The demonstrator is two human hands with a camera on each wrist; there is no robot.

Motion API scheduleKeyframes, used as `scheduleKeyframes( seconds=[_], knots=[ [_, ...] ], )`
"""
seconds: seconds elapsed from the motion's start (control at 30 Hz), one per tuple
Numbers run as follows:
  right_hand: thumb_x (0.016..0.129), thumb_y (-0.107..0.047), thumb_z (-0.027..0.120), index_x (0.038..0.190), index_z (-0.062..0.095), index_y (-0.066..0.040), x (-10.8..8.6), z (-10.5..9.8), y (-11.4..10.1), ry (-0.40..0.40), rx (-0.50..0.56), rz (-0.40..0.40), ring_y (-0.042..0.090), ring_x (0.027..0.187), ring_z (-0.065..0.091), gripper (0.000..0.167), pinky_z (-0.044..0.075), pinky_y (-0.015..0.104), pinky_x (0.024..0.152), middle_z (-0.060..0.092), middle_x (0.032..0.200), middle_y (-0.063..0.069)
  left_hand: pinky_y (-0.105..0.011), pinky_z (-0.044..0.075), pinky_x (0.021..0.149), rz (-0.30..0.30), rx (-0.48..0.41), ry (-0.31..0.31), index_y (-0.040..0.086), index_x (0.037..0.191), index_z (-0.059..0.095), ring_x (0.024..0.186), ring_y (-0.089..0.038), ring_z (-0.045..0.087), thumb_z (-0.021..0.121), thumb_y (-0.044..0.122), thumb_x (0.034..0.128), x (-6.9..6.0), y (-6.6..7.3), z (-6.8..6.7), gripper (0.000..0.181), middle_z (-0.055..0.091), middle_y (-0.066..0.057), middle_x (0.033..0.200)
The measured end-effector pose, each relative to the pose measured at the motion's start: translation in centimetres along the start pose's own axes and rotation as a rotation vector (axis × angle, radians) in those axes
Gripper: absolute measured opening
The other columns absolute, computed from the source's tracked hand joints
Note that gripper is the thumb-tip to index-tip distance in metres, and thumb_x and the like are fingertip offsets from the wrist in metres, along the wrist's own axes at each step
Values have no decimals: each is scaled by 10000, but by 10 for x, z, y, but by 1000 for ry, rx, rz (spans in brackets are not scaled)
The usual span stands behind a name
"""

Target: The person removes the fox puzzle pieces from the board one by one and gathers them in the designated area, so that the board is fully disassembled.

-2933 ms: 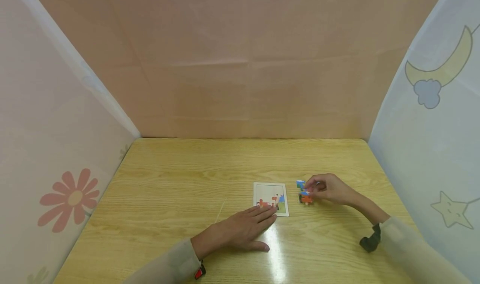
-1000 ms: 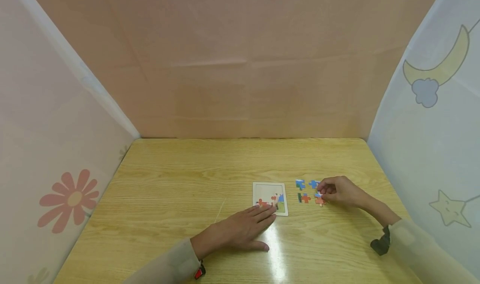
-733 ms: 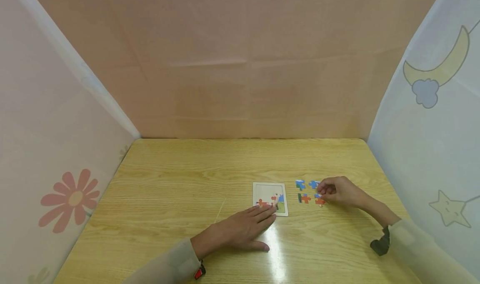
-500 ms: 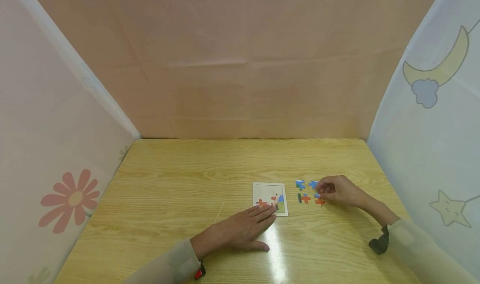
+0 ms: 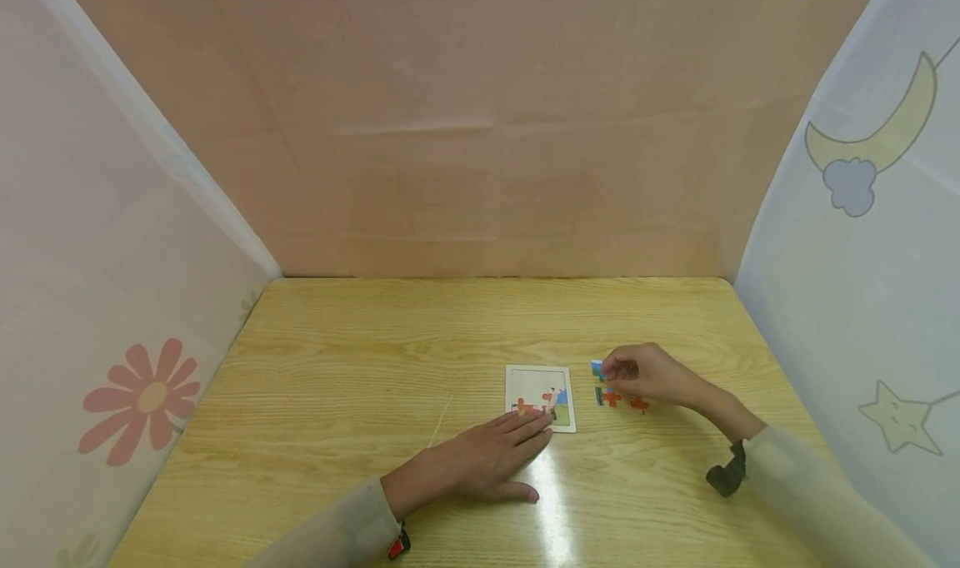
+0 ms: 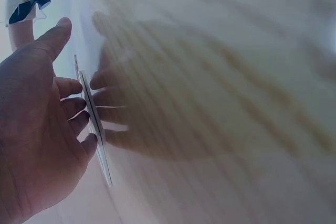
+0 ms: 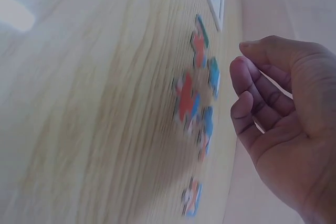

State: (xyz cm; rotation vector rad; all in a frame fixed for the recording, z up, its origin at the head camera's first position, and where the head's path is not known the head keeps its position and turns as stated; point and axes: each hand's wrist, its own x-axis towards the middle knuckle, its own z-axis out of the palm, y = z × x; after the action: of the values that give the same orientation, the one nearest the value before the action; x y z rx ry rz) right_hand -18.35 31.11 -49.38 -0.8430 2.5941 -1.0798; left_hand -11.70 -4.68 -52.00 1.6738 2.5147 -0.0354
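Observation:
My left hand (image 5: 487,460) lies with straight fingers across the near edge of a white-framed puzzle board (image 5: 537,367), covering part of its picture. In the left wrist view, the left hand's (image 6: 39,129) fingertips rest on the thin board. Over loose jigsaw pieces right of the board hovers my right hand (image 5: 648,372). The right wrist view shows the right hand (image 7: 294,98) loosely bent, with no piece visible in it. Beside it lie a red-and-green piece (image 7: 198,48), a blue-green piece (image 7: 213,76), a red piece (image 7: 185,98) and others.
The wooden table (image 5: 360,326) stands between hanging cloths: a tan one behind (image 5: 390,176), one with a flower at left (image 5: 45,260), and one with a moon and star at right (image 5: 832,301).
Since 2.9 seconds ago the loose pieces have been spread farther apart. In the last half second my right hand has shifted left over them. My left hand has stayed on the board.

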Motion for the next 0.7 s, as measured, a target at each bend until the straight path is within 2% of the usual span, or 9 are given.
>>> scheduleKeyframes(
  seconds=[0.1,0.27,0.4,0.7],
  knots=[
    [933,9,783,1090,754,-2,8,5,-5,-18,15,-6,64,831,668,159,599,252,728,748,957,53,-365,204,1317,1,-13,-3,67,1684,257,1639,-231,157,378,659,1085,0,0,0,851,165,-105,1775],
    [935,2,775,1073,764,-16,21,13,-9,-24,-7,-78,65,815,645,140,585,254,700,742,942,35,-369,201,1318,-2,-11,-4,68,1686,252,1639,-232,156,367,655,1089,1,1,0,845,162,-105,1776],
    [935,-1,776,1082,767,-14,28,19,-11,-43,-7,-105,82,814,629,148,566,251,681,737,946,79,-378,202,1318,4,-7,9,62,1684,254,1639,-242,158,378,653,1088,0,1,0,848,162,-111,1775],
    [942,33,752,1137,760,15,42,30,-21,-60,-12,-155,146,874,688,197,611,288,742,755,1024,98,-376,201,1319,11,21,38,68,1685,256,1639,-243,158,369,672,1080,3,2,2,862,178,-111,1771]
  ],
)
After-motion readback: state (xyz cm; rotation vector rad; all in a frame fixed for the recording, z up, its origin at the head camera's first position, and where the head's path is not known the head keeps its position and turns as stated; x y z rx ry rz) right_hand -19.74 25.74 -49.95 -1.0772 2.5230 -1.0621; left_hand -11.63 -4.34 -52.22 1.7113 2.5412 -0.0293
